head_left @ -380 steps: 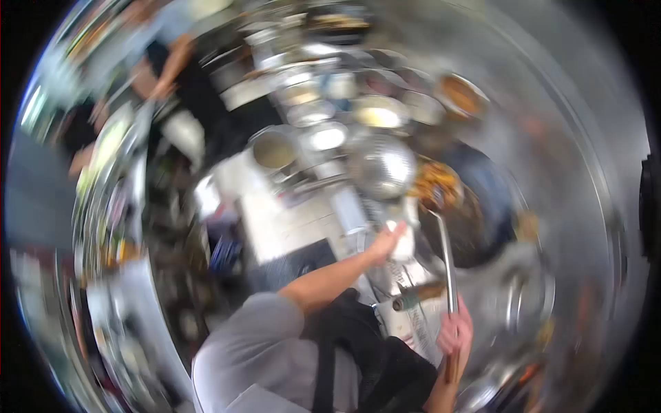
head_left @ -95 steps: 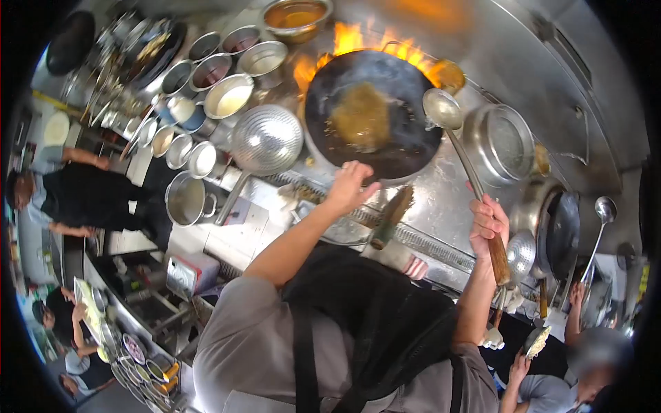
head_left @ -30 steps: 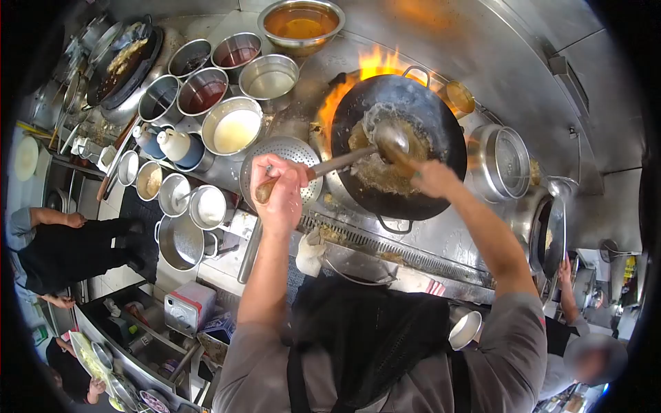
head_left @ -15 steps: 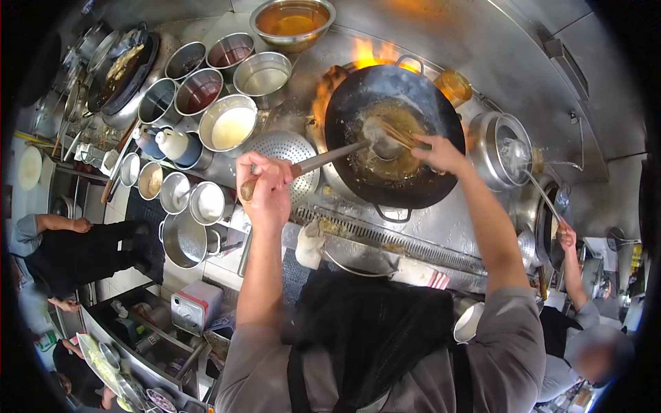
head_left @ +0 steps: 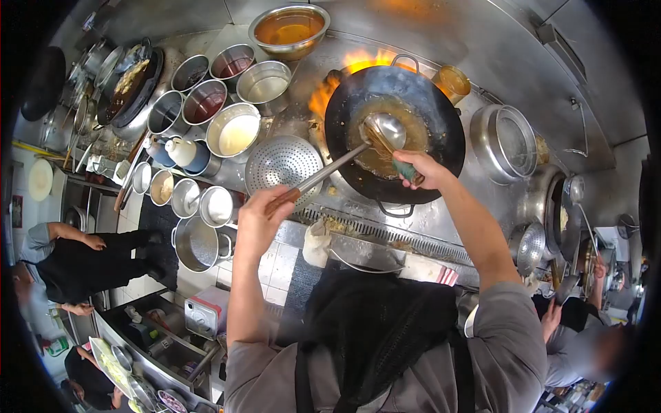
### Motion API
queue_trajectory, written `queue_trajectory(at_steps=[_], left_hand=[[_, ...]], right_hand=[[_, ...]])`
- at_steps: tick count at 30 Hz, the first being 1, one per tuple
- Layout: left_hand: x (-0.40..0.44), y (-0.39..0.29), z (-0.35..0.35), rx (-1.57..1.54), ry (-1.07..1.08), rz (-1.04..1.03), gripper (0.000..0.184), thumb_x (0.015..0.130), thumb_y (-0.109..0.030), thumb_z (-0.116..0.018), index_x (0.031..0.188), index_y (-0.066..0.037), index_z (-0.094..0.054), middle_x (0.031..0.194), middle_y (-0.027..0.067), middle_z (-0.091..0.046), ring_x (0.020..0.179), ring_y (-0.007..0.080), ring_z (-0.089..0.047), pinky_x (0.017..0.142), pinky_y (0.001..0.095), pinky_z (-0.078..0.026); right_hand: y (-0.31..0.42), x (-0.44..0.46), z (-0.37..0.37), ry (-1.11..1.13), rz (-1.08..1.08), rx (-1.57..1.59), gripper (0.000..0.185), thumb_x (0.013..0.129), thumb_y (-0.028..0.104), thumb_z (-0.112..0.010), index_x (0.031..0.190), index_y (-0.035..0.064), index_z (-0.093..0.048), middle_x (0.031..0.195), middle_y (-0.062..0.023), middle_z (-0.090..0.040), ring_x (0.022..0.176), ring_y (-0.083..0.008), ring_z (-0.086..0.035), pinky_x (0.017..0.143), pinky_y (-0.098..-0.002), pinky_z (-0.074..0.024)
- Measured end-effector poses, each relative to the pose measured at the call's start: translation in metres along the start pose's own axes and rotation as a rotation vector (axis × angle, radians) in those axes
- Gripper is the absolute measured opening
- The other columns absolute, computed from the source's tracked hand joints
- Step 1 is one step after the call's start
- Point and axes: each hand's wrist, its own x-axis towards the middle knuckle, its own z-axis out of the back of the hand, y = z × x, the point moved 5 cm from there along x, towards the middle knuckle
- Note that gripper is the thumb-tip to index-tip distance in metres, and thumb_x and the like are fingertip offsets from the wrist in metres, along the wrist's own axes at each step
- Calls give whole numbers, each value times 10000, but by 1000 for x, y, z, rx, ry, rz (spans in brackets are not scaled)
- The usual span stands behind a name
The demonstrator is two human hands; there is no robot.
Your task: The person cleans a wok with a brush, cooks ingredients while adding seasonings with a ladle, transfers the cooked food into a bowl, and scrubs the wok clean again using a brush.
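Observation:
A black two-handled wok [head_left: 344,168] sits over flames, with brownish liquid in its bottom. My left hand [head_left: 261,217], left of the wok, is closed around the wooden handle of a metal ladle [head_left: 332,170]. The ladle's bowl is over the liquid, against a bamboo brush [head_left: 380,141]. My right hand [head_left: 425,170], over the wok's right side, grips the brush at its green-wrapped end. The brush's bristles point down into the wok beside the ladle's bowl.
Left of the wok are a perforated strainer [head_left: 284,165], metal sauce pots [head_left: 234,131] and a bowl of orange liquid [head_left: 289,48]. A stacked metal pot [head_left: 485,148] stands right. Co-workers stand at left [head_left: 103,261] and lower right [head_left: 568,337].
The bamboo brush now stands steeper against the ladle's bowl, which has turned up into view. My left hand has shifted slightly right. The right co-worker's ladle has moved away from the stacked pot.

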Motion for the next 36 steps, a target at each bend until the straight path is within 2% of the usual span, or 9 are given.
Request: queue_trajectory(at_steps=[4,8,11,15,18,22,25,29,36], left_hand=[[-5,-37,-1,446,88,-175,331,863,-129,-789,1174,-94,-679,1084,122,-719,916,342,-723,765,432,-585],[-4,-37,-11,582,120,-183,286,890,-195,-761,1153,-134,-666,1025,89,-700,883,350,-717,722,451,-578],[-5,-42,-15,595,155,-222,280,896,-206,-754,1152,-149,-655,1004,71,-687,855,336,-718,697,452,-579],[1,-59,-25,616,162,-275,260,903,-216,-748,1147,-179,-666,970,61,-674,793,318,-719,664,444,-585],[-5,-61,-29,650,168,-298,256,909,-244,-745,1144,-189,-658,970,58,-672,741,330,-716,640,463,-588],[3,-37,-61,623,246,-199,356,916,-224,-750,1224,-138,-594,1006,127,-705,814,397,-712,680,507,-577],[-2,4,-84,531,268,-48,347,949,-229,-723,1243,-133,-564,983,165,-703,815,424,-708,680,537,-570],[-29,54,-119,-1121,529,811,301,1083,-364,-543,1239,-107,-558,805,88,-654,589,215,-607,503,307,-463],[-67,48,-134,-1275,535,791,417,1109,-402,-474,1271,-29,-566,828,37,-562,558,92,-461,451,210,-342]], right_hand=[[13,-5,22,-792,388,-1502,639,974,420,-664,1541,181,-493,1146,-196,-694,787,-315,-725,579,-449,-608],[22,-42,-26,-252,-27,-438,695,999,420,-608,1615,225,-354,1290,-298,-633,1093,-446,-687,956,-514,-559],[23,-24,25,-658,188,-1397,715,1007,397,-593,1636,237,-293,1307,-298,-626,1026,-447,-708,919,-505,-578],[24,-49,-10,-263,56,-684,743,936,447,-658,1592,231,-386,1363,-320,-597,1089,-499,-681,964,-517,-560],[24,-38,34,-806,234,-1347,703,951,404,-653,1577,178,-425,1214,-288,-685,1029,-417,-719,900,-485,-592],[21,-40,-31,-377,66,-355,725,958,418,-656,1601,214,-390,1160,-269,-696,997,-383,-718,898,-470,-582],[45,-68,-50,-134,155,-465,744,959,436,-654,1609,210,-372,1188,-277,-698,1069,-417,-698,952,-476,-560],[42,-92,-101,-255,469,-1096,699,980,440,-630,1601,237,-382,1190,-267,-695,1116,-416,-678,977,-513,-539],[26,-55,-2,-685,485,-1164,688,986,457,-612,1603,328,-338,1253,-237,-654,1038,-432,-696,920,-521,-568]])
